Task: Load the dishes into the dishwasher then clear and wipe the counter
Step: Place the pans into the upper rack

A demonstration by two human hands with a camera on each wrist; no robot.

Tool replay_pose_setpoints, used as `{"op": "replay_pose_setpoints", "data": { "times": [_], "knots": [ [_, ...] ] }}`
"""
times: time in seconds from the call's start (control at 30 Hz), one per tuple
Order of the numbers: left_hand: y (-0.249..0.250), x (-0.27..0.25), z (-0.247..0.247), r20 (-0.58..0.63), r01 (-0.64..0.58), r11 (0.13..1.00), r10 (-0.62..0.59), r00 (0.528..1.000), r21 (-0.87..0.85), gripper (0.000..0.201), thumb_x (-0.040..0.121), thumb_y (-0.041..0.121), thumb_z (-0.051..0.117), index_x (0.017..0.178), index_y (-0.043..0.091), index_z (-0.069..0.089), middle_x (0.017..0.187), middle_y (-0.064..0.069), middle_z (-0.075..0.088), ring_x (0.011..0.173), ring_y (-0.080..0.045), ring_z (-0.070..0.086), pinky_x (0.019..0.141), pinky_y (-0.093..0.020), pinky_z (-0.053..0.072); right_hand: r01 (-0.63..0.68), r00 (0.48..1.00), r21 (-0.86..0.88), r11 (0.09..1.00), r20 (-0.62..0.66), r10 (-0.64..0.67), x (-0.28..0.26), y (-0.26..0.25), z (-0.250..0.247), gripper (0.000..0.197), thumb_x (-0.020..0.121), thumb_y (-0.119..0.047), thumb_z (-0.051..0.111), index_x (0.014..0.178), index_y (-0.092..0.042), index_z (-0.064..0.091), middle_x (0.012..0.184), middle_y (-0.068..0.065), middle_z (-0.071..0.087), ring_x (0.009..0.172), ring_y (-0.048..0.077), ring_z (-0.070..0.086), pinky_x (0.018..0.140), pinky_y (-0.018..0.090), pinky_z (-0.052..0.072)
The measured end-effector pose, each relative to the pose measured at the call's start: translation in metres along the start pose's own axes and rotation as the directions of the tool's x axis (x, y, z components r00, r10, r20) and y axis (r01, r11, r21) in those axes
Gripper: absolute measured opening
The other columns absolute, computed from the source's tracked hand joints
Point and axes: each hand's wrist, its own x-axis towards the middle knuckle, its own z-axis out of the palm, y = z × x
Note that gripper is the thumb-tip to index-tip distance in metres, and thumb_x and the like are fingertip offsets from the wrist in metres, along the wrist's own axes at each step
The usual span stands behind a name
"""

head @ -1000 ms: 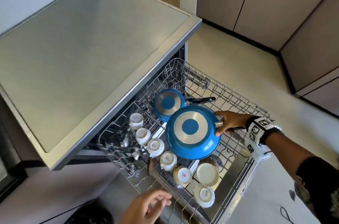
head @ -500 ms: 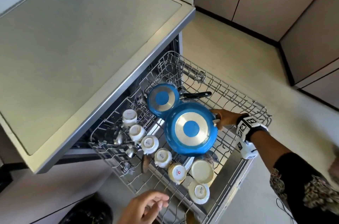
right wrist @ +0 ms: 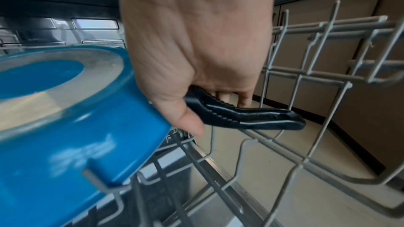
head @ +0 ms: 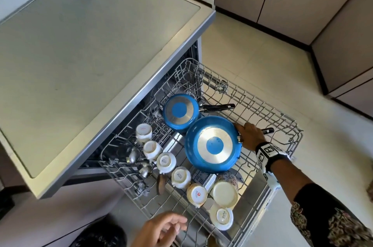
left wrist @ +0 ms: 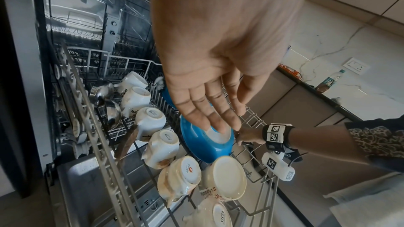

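Observation:
A large blue pan (head: 212,144) lies upside down in the pulled-out dishwasher rack (head: 290,125). My right hand (head: 249,135) grips its black handle (right wrist: 244,116) close to the pan body (right wrist: 72,123). A smaller blue pan (head: 179,111) sits upside down just behind it, its handle pointing right. My left hand (head: 163,228) hovers open above the rack's front edge, fingers loosely spread and holding nothing; the left wrist view shows its fingers (left wrist: 210,110) over the large pan (left wrist: 205,142).
Several upturned white cups (head: 163,162) run in a diagonal row along the rack's left side, with metal ladles (head: 141,166) beside them. A cream bowl (head: 225,193) stands at the front. The bare steel counter (head: 80,54) overhangs the rack. Tiled floor (head: 262,54) lies to the right.
The large pan has moved down and right into the rack beside the small one. My right hand has slid along the handle. The left hand has stayed hovering at the front.

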Motion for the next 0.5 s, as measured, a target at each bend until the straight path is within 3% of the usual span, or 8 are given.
{"op": "replay_pose_setpoints", "data": {
  "times": [0.1, 0.17, 0.2, 0.33, 0.4, 0.47, 0.5],
  "knots": [
    [0.0, 0.0, -0.001, 0.01, 0.015, 1.0, -0.015, 1.0, -0.013, 0.043, 0.072, 0.074, 0.047, 0.11, 0.054, 0.046, 0.099, 0.031, 0.064, 0.093, 0.001, 0.064, 0.081, -0.015, 0.05, -0.022, 0.999, -0.061, 0.998, -0.031, 0.02, -0.002, 0.0, 0.007, 0.062, 0.093, -0.034, 0.046, 0.148, -0.026, 0.017, 0.129, 0.009, 0.048, 0.121, 0.027, 0.045, 0.1, 0.042, 0.04],
    [-0.001, 0.0, -0.002, 0.01, 0.033, 0.999, -0.033, 0.999, -0.003, 0.027, 0.085, 0.05, 0.054, 0.11, 0.055, 0.045, 0.099, 0.033, 0.063, 0.094, 0.002, 0.063, 0.084, -0.017, 0.05, -0.054, 0.998, -0.041, 0.998, -0.041, 0.052, -0.001, -0.003, 0.009, 0.063, 0.092, -0.035, 0.047, 0.147, -0.027, 0.018, 0.13, 0.008, 0.048, 0.122, 0.027, 0.044, 0.101, 0.043, 0.038],
    [-0.002, 0.0, -0.002, 0.008, 0.036, 0.999, -0.036, 0.999, 0.001, 0.028, 0.089, 0.038, 0.054, 0.109, 0.055, 0.045, 0.099, 0.033, 0.063, 0.095, 0.002, 0.063, 0.084, -0.018, 0.05, -0.073, 0.997, -0.028, 0.997, -0.041, 0.072, 0.0, -0.005, 0.009, 0.064, 0.091, -0.036, 0.048, 0.147, -0.027, 0.018, 0.132, 0.007, 0.046, 0.124, 0.027, 0.042, 0.102, 0.044, 0.036],
    [-0.005, -0.001, -0.004, 0.008, 0.046, 0.999, -0.046, 0.999, 0.005, 0.036, 0.091, 0.025, 0.055, 0.109, 0.055, 0.045, 0.098, 0.031, 0.065, 0.096, 0.002, 0.063, 0.087, -0.02, 0.05, -0.155, 0.988, 0.019, 0.988, -0.001, 0.155, -0.001, -0.015, 0.004, 0.069, 0.089, -0.042, 0.052, 0.147, -0.026, 0.017, 0.137, 0.008, 0.042, 0.129, 0.028, 0.037, 0.105, 0.05, 0.031],
    [-0.006, -0.002, -0.003, 0.01, 0.037, 0.999, -0.037, 0.999, -0.001, 0.034, 0.09, 0.029, 0.056, 0.11, 0.055, 0.045, 0.099, 0.03, 0.065, 0.097, 0.002, 0.063, 0.088, -0.021, 0.05, -0.182, 0.983, 0.04, 0.982, 0.002, 0.182, -0.003, -0.019, 0.002, 0.069, 0.088, -0.043, 0.053, 0.146, -0.027, 0.019, 0.137, 0.009, 0.041, 0.129, 0.029, 0.036, 0.105, 0.051, 0.032],
    [-0.003, -0.003, -0.001, 0.02, 0.028, 0.999, -0.028, 0.999, -0.021, 0.03, 0.082, 0.055, 0.054, 0.111, 0.053, 0.046, 0.101, 0.029, 0.065, 0.098, 0.001, 0.063, 0.088, -0.021, 0.05, -0.172, 0.984, 0.085, 0.981, -0.021, 0.175, -0.008, -0.019, -0.001, 0.07, 0.087, -0.043, 0.055, 0.146, -0.027, 0.02, 0.138, 0.011, 0.038, 0.13, 0.032, 0.034, 0.105, 0.052, 0.034],
    [-0.003, -0.002, -0.001, 0.023, 0.015, 0.999, -0.014, 1.0, -0.032, 0.037, 0.076, 0.066, 0.051, 0.111, 0.053, 0.047, 0.101, 0.028, 0.065, 0.097, 0.001, 0.063, 0.088, -0.022, 0.05, -0.163, 0.985, 0.118, 0.98, -0.032, 0.168, -0.011, -0.019, -0.005, 0.072, 0.086, -0.042, 0.058, 0.146, -0.027, 0.02, 0.139, 0.012, 0.036, 0.13, 0.033, 0.033, 0.105, 0.053, 0.034]
  ]
}}
